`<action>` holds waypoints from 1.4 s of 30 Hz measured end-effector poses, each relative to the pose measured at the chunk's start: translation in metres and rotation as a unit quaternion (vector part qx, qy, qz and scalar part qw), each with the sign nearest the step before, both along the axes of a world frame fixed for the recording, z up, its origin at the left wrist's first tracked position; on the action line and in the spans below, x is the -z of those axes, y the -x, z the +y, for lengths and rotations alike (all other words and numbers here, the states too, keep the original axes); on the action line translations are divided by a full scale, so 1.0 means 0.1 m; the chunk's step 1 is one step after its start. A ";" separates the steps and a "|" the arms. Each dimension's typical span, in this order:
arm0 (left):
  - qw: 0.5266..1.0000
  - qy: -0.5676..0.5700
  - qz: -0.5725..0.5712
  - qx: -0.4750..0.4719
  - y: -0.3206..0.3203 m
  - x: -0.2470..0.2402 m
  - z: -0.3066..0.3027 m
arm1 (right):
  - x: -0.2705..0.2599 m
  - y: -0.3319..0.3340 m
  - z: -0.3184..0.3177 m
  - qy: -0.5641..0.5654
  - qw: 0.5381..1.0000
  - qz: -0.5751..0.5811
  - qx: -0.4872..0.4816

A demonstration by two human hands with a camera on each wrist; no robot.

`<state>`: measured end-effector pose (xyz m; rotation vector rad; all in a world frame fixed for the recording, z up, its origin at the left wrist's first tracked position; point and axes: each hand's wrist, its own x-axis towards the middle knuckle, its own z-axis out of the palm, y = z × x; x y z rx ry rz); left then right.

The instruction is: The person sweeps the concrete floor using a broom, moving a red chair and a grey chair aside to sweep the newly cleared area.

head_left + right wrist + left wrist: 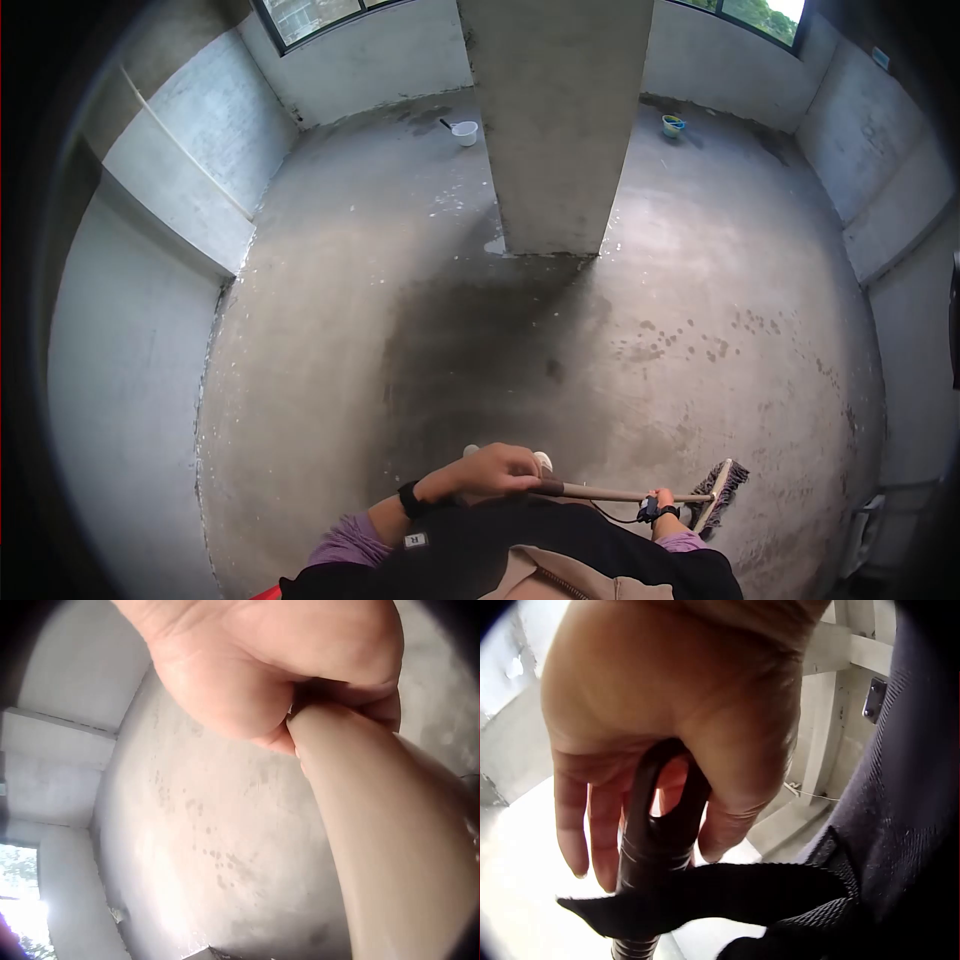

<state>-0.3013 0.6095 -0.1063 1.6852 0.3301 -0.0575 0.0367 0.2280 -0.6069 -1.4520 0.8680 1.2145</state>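
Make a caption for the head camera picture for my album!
The left hand and right hand hold a mop; ahead, a pillar and a white tub stand on the grey floor.

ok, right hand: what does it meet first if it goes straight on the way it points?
Way looks free for the right hand, mop handle in grip: just floor ahead in the head view, though its height above that is unclear.

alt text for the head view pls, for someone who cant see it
A person's left hand and right hand grip a mop, its head to the right, above a stained grey floor; a pillar stands ahead, with a white container and a bucket farther off.
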 end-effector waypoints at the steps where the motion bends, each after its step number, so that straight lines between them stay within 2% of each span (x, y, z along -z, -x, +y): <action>1: 0.998 0.032 -0.030 0.042 -0.06 -0.07 -0.05 | 0.31 -0.04 -0.20 -0.005 1.000 -0.001 -0.004; 4: 0.991 0.080 -0.075 0.071 -0.12 -0.22 -0.14 | 0.27 0.08 -0.44 -0.006 1.000 0.012 0.003; 6: 0.987 0.111 -0.088 0.076 -0.12 -0.34 -0.18 | -0.15 0.15 -0.29 0.009 1.000 0.017 0.002; 7: 0.985 0.126 -0.095 0.075 -0.11 -0.37 -0.18 | -0.37 0.30 -0.11 -0.006 0.998 0.039 0.058; 9: 0.987 0.105 -0.111 0.053 0.00 -0.38 -0.19 | 0.01 0.56 0.02 -0.067 0.997 0.016 -0.026; 10: 0.988 0.093 -0.120 0.038 0.10 -0.39 -0.19 | -1.08 0.76 0.42 -0.039 0.999 -0.022 -0.026; 11: 0.986 0.113 -0.121 0.009 0.24 -0.45 -0.17 | -1.07 0.87 0.53 -0.053 0.999 0.008 0.003; 14: 0.984 0.077 -0.143 -0.071 0.82 -0.58 -0.11 | -1.05 1.22 0.85 -0.083 0.984 0.121 0.101; 15: 0.980 0.066 -0.163 -0.093 1.06 -0.61 -0.11 | -1.09 1.40 0.93 -0.105 0.991 0.075 -0.029; 17: 0.971 0.043 -0.188 -0.139 1.59 -0.67 -0.17 | -1.17 1.79 1.18 -0.098 0.987 0.124 0.028; 19: 0.962 0.021 -0.199 -0.184 2.16 -0.76 -0.28 | -1.29 2.23 1.41 -0.103 0.984 0.143 0.008; 21: 0.952 -0.011 -0.193 -0.237 2.74 -0.89 -0.44 | -1.04 2.64 1.61 -0.085 0.983 0.141 -0.079; 22: 0.946 -0.032 -0.183 -0.264 3.04 -0.97 -0.53 | -1.18 2.89 1.73 -0.073 0.968 0.106 -0.215; 23: 0.941 -0.053 -0.169 -0.289 3.31 -1.11 -0.59 | -1.42 3.18 1.89 -0.061 0.934 0.074 -0.344; 24: 0.935 -0.077 -0.178 -0.296 3.55 -1.21 -0.66 | -1.18 3.44 1.98 -0.077 0.963 0.136 -0.221; 25: 0.930 -0.102 -0.187 -0.301 3.77 -1.32 -0.75 | -0.81 3.67 2.07 -0.092 0.972 0.195 -0.091; 26: 0.924 -0.128 -0.194 -0.304 3.95 -1.44 -0.83 | -0.67 3.90 2.14 -0.215 0.941 0.046 -0.256; 27: 0.919 -0.132 -0.220 -0.299 4.11 -1.55 -0.92 | -0.57 4.14 2.22 -0.326 0.849 -0.106 -0.402; 28: 0.914 -0.136 -0.246 -0.293 4.24 -1.66 -0.99 | -0.79 4.37 2.32 -0.354 0.829 -0.080 -0.426; 30: 0.892 -0.145 -0.332 -0.271 4.39 -1.80 -1.12 | -1.28 4.84 2.59 -0.318 0.868 0.180 -0.336; 32: 0.893 -0.081 -0.399 -0.192 4.52 -1.88 -1.24 | -1.75 5.29 2.75 -0.295 0.858 0.288 -0.308; 34: 0.882 -0.061 -0.459 -0.084 4.53 -2.01 -1.31 | -2.40 5.66 2.83 -0.250 0.869 0.322 -0.280; 35: 0.887 -0.063 -0.452 -0.068 4.51 -2.11 -1.35 | -2.80 5.83 2.88 -0.220 0.881 0.329 -0.258; 36: 0.893 -0.062 -0.443 -0.052 4.49 -2.22 -1.39 | -2.97 5.96 2.91 -0.210 0.889 0.317 -0.255; 39: 0.902 -0.074 -0.425 -0.033 4.30 -2.33 -1.50 | -2.88 6.08 2.96 -0.226 0.870 0.372 -0.231; 42: 0.913 -0.076 -0.402 -0.005 4.04 -2.35 -1.59 | -2.96 5.87 2.78 -0.260 0.870 0.323 -0.269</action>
